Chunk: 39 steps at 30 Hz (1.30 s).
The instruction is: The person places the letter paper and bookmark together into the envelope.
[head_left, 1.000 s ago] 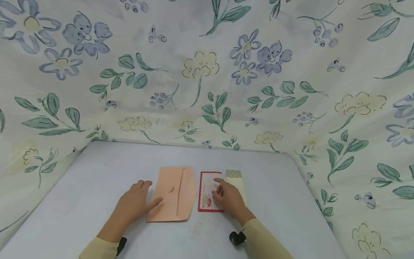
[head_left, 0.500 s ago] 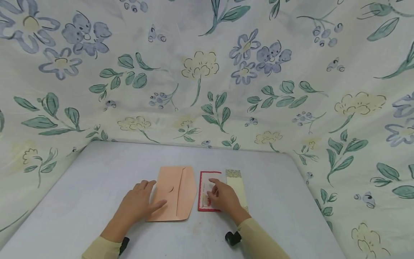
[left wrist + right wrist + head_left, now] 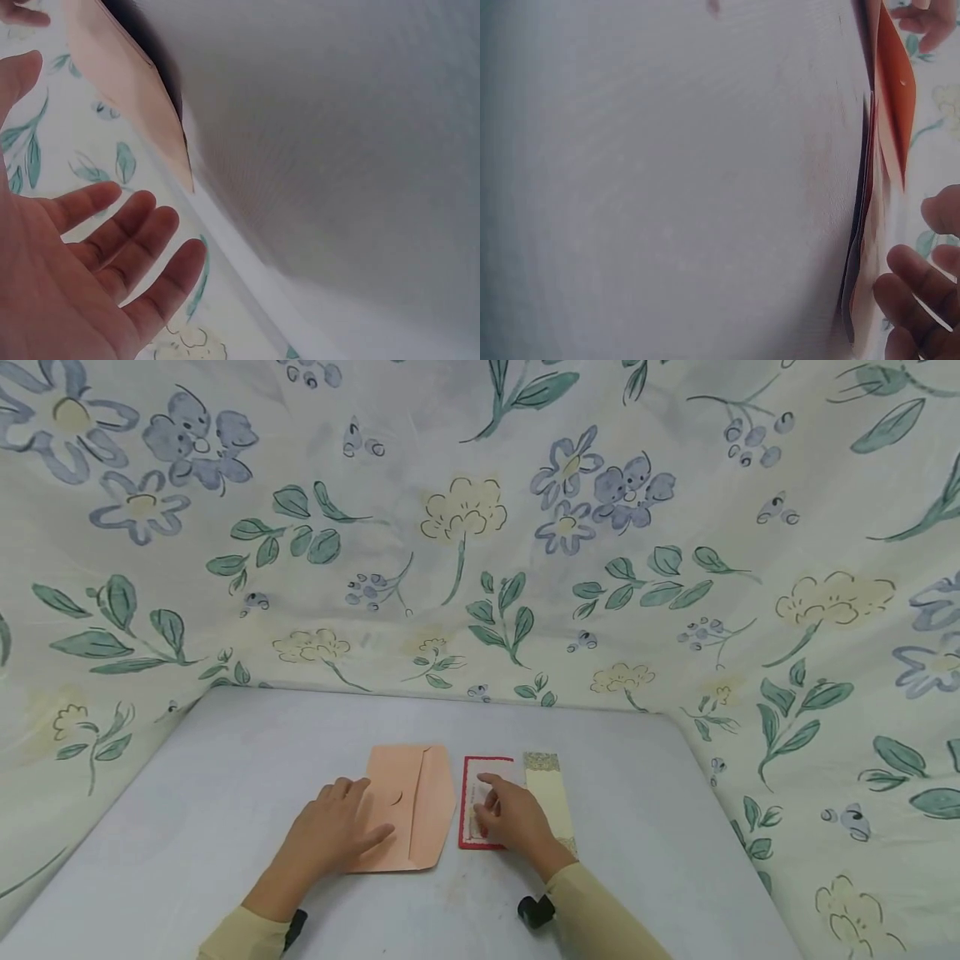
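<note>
A peach envelope (image 3: 429, 810) lies on the white table, its flap side up and its pointed flap to the right. My left hand (image 3: 326, 827) hovers over the envelope's left part with fingers spread and nothing in them. In the left wrist view its fingertips are apart from the envelope (image 3: 142, 90). To the right lies a card with a red border (image 3: 498, 766), partly covered by my right hand (image 3: 517, 818). That hand's fingers are loosely bent over the card, holding nothing; the right wrist view shows them off the surface.
A narrow cream card with patterned ends (image 3: 550, 789) lies just right of the red-bordered card. The white table (image 3: 630, 827) is ringed by floral cloth (image 3: 390, 552) at the back and sides. Small black wrist cameras (image 3: 536, 912) sit under the wrists.
My left hand has drifted right, farther over the envelope. My right hand has shifted left over the red-bordered card, uncovering more of the cream card. The envelope and cards stay put.
</note>
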{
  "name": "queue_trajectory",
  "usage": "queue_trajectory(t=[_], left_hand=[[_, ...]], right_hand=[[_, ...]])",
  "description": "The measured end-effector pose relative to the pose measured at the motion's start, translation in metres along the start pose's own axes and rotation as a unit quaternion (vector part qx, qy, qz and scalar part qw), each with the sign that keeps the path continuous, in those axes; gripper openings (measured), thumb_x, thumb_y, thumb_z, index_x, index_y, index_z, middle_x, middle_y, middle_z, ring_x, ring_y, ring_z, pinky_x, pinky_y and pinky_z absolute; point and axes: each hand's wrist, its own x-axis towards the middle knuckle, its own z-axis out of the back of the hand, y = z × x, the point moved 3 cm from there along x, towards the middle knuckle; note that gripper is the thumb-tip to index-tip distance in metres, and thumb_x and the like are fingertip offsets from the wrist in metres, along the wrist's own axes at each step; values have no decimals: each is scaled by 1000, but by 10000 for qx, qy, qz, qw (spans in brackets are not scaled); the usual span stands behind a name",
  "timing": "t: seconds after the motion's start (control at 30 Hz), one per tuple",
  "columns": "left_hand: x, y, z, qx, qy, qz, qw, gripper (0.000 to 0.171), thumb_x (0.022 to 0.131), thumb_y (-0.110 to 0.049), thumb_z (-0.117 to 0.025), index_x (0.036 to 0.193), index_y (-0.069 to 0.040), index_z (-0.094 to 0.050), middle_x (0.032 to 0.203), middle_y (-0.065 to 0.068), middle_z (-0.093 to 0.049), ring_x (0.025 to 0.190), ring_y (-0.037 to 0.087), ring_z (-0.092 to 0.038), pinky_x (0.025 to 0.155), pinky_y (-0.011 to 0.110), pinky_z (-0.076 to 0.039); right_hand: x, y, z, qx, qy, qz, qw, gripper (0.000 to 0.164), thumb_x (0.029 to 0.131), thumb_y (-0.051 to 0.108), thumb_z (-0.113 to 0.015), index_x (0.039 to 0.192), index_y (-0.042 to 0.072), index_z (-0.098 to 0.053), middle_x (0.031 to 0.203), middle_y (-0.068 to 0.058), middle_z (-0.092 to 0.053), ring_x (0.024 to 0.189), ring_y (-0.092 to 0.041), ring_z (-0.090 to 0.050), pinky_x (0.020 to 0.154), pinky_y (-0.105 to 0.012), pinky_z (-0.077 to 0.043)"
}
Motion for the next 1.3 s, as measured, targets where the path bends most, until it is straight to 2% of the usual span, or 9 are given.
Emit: queue_trajectory(t=[0.2,0.63,0.83,1.07,1.3], left_hand=[[1,-3,-3,141,-83,-59,9998,82,85,-59,-72,133,5,-56,114,24,-58,101,41,-59,78,55,-54],[7,-15,-7,226,7,57,9997,80,83,-57,-75,131,5,-56,115,26,-59,105,44,-59,82,58,-53],[9,-19,-9,82,88,70,9999,81,82,-55,-77,133,4,-55,120,25,-57,110,43,-57,85,58,-53],[11,-23,-14,-25,-102,0,9999,83,81,-54,-78,135,4,-54,129,27,-55,114,46,-56,82,60,-54],[12,-29,-14,-126,-49,174,9998,88,81,-54,-79,139,6,-50,135,31,-53,121,49,-53,86,62,-53]], right_hand=[[1,4,0,15,77,-16,10000,55,92,31,-75,142,18,-58,78,12,-56,69,-8,-52,63,-21,-47],[3,7,-8,-27,177,114,9998,56,92,33,-75,143,18,-58,80,12,-57,69,-7,-51,63,-21,-46],[3,9,-11,-82,139,196,9997,55,92,31,-75,142,17,-58,80,12,-57,68,-6,-50,63,-20,-47],[2,11,-13,79,147,314,9994,53,92,28,-74,141,15,-59,80,12,-58,68,-6,-52,63,-21,-47],[3,11,-14,52,126,280,9995,54,91,29,-76,141,17,-59,81,13,-58,68,-5,-51,62,-19,-47]])
